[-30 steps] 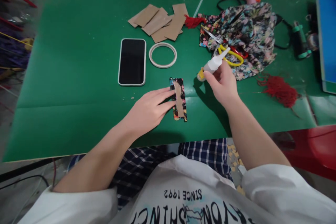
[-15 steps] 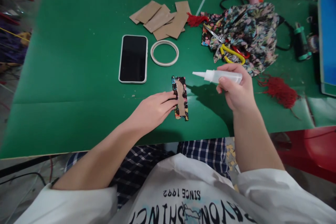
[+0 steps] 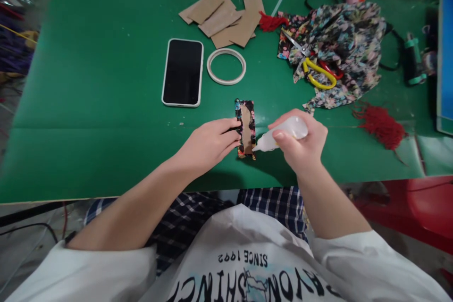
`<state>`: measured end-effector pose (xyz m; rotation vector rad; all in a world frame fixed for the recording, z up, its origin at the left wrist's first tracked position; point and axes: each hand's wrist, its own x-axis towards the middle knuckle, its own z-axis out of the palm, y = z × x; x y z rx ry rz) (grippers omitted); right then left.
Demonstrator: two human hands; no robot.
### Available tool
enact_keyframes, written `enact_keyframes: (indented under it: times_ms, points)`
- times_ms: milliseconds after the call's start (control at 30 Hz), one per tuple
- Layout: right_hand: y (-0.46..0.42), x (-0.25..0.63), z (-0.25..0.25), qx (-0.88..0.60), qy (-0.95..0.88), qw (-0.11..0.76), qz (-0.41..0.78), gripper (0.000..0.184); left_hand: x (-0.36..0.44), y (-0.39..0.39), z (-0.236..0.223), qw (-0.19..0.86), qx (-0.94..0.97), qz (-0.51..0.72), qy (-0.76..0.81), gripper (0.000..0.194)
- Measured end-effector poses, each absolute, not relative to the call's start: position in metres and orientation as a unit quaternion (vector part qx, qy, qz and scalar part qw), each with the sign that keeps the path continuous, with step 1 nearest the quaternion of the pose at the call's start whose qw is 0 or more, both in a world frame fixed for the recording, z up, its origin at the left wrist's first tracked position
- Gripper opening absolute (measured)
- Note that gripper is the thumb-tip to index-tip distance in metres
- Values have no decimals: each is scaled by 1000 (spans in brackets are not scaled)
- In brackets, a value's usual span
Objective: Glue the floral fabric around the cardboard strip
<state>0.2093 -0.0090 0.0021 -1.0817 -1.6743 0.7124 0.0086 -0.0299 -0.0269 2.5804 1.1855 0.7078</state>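
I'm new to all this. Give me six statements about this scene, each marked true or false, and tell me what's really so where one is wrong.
1. The right hand holds a whitish bottle. True.
2. Both hands grip the bottle. False: the left hand rests at the brown-centred floral strip.
3. The phone lies left of the tape ring. True.
4. The tape ring lies on top of the phone. False: they lie side by side on the green table.
5. The scissors lie on the floral cloth. True.
6. The bottle's tip points away from the strip. False: it points toward it.
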Motion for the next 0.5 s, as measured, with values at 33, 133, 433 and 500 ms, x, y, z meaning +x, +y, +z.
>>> enact_keyframes:
  times_ms: [33, 133, 433, 500]
  points:
    - [-11, 205, 3, -445, -703, 484, 271, 34, 9, -30, -27, 107, 877, 240, 402, 19]
    - [-10, 198, 2, -436, -749, 454, 208, 35, 9, -30, -29, 94, 878, 248, 399, 19]
    - [-8, 194, -10, -376, -805, 431, 157, 28, 8, -30, -28, 101, 879, 233, 404, 23]
    - [-8, 193, -10, -371, -807, 419, 189, 29, 8, -29, -27, 117, 879, 228, 402, 23]
